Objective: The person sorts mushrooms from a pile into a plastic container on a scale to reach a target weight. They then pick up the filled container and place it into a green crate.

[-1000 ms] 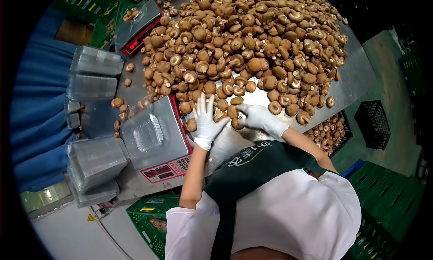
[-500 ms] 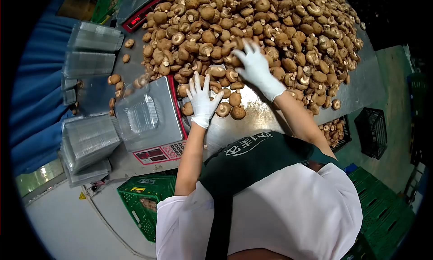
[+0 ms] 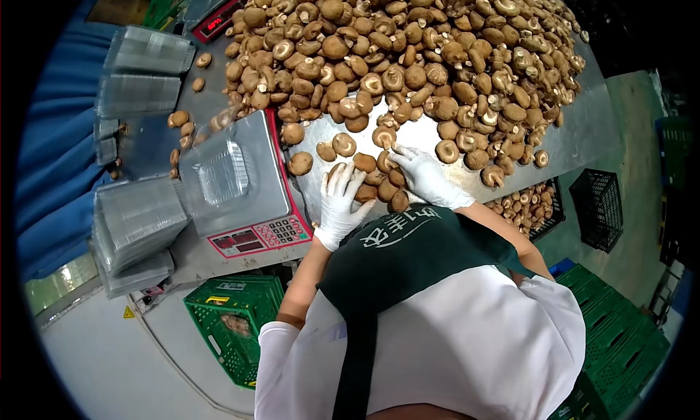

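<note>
My left hand point(image 3: 340, 205), in a white glove, rests at the near side of a small cluster of shiitake mushrooms point(image 3: 366, 192). Its fingers are stretched out and touch the left side of the cluster. From the right, my right hand point(image 3: 430, 178), gloved too, lies against the same mushrooms with its fingers extended; some fingertips are hidden among the caps. Neither hand has closed round a mushroom. A large heap of shiitake mushrooms point(image 3: 415, 37) covers the far part of the metal table point(image 3: 456, 173). A few loose ones lie between the heap and my hands.
Left of my hands is a scale point(image 3: 273, 179) with a clear plastic tray point(image 3: 222, 173) on it. Stacks of clear trays point(image 3: 138, 219) stand farther left. A second scale point(image 3: 219, 22) is at the back. Green crates point(image 3: 233, 325) and a black crate point(image 3: 598, 208) sit below table level.
Both hands have drawn back from the heap toward my body, and mushrooms have come with them into a cluster. A gap of bare metal now shows at the heap's near edge.
</note>
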`<action>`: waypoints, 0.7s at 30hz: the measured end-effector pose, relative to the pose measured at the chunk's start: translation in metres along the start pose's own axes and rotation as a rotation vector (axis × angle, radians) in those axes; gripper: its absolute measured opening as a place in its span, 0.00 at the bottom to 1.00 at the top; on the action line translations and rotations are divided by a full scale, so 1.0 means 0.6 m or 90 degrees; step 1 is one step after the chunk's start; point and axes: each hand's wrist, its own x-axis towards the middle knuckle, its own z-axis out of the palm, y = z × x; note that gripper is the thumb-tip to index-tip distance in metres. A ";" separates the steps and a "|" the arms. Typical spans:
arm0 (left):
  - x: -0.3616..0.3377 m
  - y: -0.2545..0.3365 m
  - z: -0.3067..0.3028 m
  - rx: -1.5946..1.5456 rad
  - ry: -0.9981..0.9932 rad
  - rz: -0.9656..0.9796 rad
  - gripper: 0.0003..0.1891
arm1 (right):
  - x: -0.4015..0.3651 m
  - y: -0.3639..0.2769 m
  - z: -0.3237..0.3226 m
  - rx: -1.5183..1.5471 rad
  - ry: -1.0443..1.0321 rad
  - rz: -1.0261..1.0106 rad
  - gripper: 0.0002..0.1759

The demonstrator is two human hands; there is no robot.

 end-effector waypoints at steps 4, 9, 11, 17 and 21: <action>0.061 -0.018 -0.020 -0.012 0.122 -0.027 0.35 | 0.035 0.005 -0.036 0.102 0.115 0.057 0.19; 0.216 -0.040 -0.049 0.062 0.165 -0.021 0.40 | 0.180 0.036 -0.077 -0.126 0.181 0.117 0.27; 0.244 -0.058 -0.031 0.091 0.067 -0.013 0.39 | 0.222 0.050 -0.060 -0.193 0.107 0.150 0.32; 0.172 -0.083 -0.007 0.065 0.051 0.003 0.18 | 0.176 0.054 -0.046 -0.191 0.066 0.097 0.31; 0.085 -0.041 -0.008 0.031 0.055 0.005 0.12 | 0.118 0.035 -0.044 -0.049 0.207 0.119 0.17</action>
